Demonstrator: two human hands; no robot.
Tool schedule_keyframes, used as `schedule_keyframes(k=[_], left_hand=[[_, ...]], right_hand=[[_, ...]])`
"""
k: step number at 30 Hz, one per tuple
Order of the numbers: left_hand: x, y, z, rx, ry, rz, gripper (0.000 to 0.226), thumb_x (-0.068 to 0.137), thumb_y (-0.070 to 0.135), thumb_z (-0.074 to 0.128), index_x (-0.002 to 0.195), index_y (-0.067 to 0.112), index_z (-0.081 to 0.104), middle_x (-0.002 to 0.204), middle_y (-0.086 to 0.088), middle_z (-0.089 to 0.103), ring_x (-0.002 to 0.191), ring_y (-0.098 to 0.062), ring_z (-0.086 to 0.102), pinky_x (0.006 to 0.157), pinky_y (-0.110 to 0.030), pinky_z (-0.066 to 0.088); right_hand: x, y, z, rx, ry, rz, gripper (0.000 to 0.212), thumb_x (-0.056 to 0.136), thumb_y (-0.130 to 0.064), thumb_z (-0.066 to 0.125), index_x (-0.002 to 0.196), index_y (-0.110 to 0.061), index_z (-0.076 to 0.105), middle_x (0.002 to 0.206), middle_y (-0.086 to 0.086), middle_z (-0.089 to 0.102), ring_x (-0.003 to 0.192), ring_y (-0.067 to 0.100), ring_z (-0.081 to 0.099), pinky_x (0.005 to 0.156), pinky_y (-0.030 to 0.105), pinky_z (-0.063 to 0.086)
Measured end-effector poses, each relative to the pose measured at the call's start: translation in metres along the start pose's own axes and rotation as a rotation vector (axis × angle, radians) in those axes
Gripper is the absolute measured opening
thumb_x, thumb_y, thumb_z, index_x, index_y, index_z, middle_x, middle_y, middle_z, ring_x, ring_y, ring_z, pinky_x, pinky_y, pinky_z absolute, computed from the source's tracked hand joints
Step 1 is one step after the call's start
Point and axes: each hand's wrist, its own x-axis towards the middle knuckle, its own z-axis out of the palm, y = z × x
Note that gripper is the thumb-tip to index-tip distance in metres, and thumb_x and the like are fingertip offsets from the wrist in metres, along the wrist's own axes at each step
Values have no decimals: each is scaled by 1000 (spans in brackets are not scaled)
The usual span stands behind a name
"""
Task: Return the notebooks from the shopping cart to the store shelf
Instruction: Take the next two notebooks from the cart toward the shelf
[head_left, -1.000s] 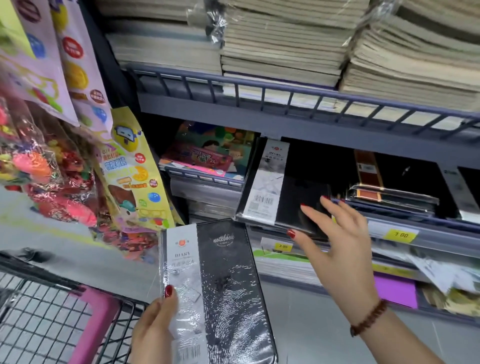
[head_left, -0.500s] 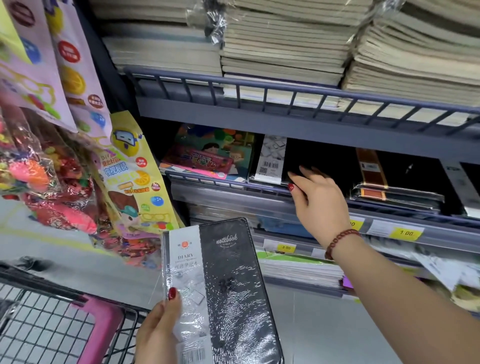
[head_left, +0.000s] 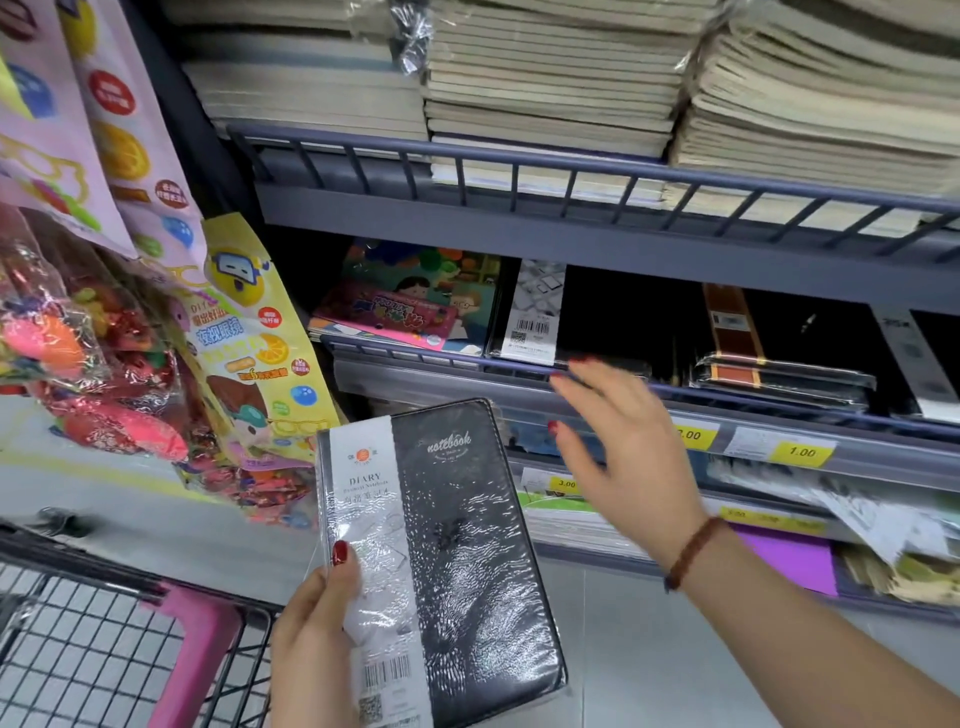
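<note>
My left hand (head_left: 317, 639) grips the lower left edge of a black shrink-wrapped diary notebook (head_left: 457, 551) with a white paper band, held upright over the corner of the shopping cart (head_left: 93, 644). My right hand (head_left: 623, 447) hovers empty in front of the middle shelf rail (head_left: 467, 371), fingers spread and straight. A matching black notebook (head_left: 535, 312) with a white band lies on the middle shelf, just behind that rail and above my right fingertips.
Stacks of cream exercise books (head_left: 550, 78) fill the top shelf. Colourful children's books (head_left: 415, 301) lie left of the shelved notebook, banded black notebooks (head_left: 779, 374) to its right. Toy packets (head_left: 104, 364) hang at the left. Yellow price tags (head_left: 800, 451) line the rail.
My right hand pushed a black notebook onto the middle shelf, let go of it and has drawn back from the shelf, open. My left hand keeps holding the second notebook.
</note>
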Motion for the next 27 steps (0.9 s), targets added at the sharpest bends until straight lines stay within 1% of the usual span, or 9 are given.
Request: schedule_keyframes(k=[2, 4, 6, 9, 13, 16, 19, 24, 27], left_hand=[[1, -1, 1, -28, -16, 9, 17, 93, 19, 50, 78, 17, 57, 81, -3, 57, 70, -10, 56, 57, -13, 48], [-3, 7, 5, -32, 33, 3, 14, 89, 16, 55, 76, 16, 58, 78, 6, 57, 64, 1, 60, 51, -5, 43], [-5, 13, 10, -79, 33, -18, 12, 80, 21, 63, 78, 10, 59, 69, 10, 58, 71, -5, 57, 63, -17, 41], [-2, 19, 17, -86, -49, -37, 30, 80, 32, 66, 97, 8, 62, 83, -1, 64, 82, -19, 58, 74, -31, 46], [1, 30, 26, -197, -173, -89, 31, 70, 36, 73, 96, 20, 69, 101, -8, 71, 99, -31, 64, 92, -51, 46], [-2, 41, 36, -135, -366, 54, 51, 61, 30, 78, 111, 24, 64, 100, 4, 74, 90, -16, 70, 80, -40, 51], [-3, 44, 41, -15, -483, 233, 88, 55, 17, 89, 132, 26, 48, 115, 13, 69, 105, -4, 64, 77, -19, 53], [4, 46, 61, 134, -527, 380, 87, 60, 8, 78, 135, 31, 42, 115, 24, 66, 110, -2, 62, 86, -22, 53], [16, 54, 78, 166, -530, 439, 73, 62, 15, 73, 128, 36, 48, 115, 23, 66, 111, -2, 61, 91, -27, 52]], right_hand=[[-23, -19, -2, 216, -104, 112, 43, 87, -39, 56, 127, -24, 55, 117, -7, 60, 109, 6, 53, 95, 24, 43], [-43, -35, -2, 578, -344, 412, 53, 82, -42, 66, 131, -34, 46, 110, -13, 60, 97, 2, 59, 89, 20, 49], [-58, -43, 0, 896, -467, 614, 58, 76, -37, 72, 129, -34, 48, 106, -4, 66, 94, 15, 66, 88, 35, 54], [-66, -48, -5, 1097, -459, 617, 52, 80, -17, 72, 126, -30, 51, 105, 4, 72, 98, 24, 68, 87, 42, 55], [-53, -42, -18, 1224, -298, 599, 50, 86, 5, 59, 125, -26, 54, 109, 2, 72, 101, 18, 67, 81, 25, 54], [-40, -33, -23, 1289, -201, 584, 51, 87, 5, 55, 132, -20, 51, 116, 5, 69, 109, 23, 64, 90, 31, 53], [-29, -24, -24, 1338, -106, 622, 52, 87, 3, 54, 135, -17, 48, 120, 7, 67, 113, 25, 62, 98, 39, 49], [-4, -12, -31, 1285, -2, 601, 45, 91, 0, 52, 133, -14, 50, 125, 0, 64, 118, 17, 58, 102, 37, 46], [5, -7, -38, 1043, -42, 532, 47, 86, -22, 65, 131, -24, 51, 124, -10, 64, 117, 8, 57, 103, 37, 45]])
